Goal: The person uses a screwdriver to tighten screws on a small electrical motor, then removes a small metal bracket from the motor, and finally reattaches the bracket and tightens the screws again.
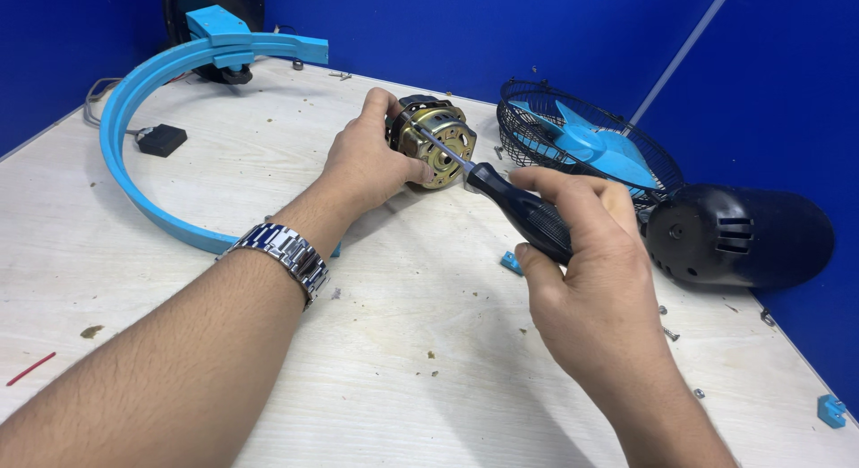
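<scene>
Metal makes up most of the fan motor (pixel 432 140), so it is judged heavy, stiff and somewhat slick; it is best gripped around its round housing, clear of the shaft. It is held on the table (pixel 224 173) at the far middle, wrapped from the left by the left hand (pixel 367 159), which is clenched about its side. The screwdriver (pixel 501 199) is grasped by its black handle in the right hand (pixel 586 271), nearer and to the right, its tip set against the motor's face.
</scene>
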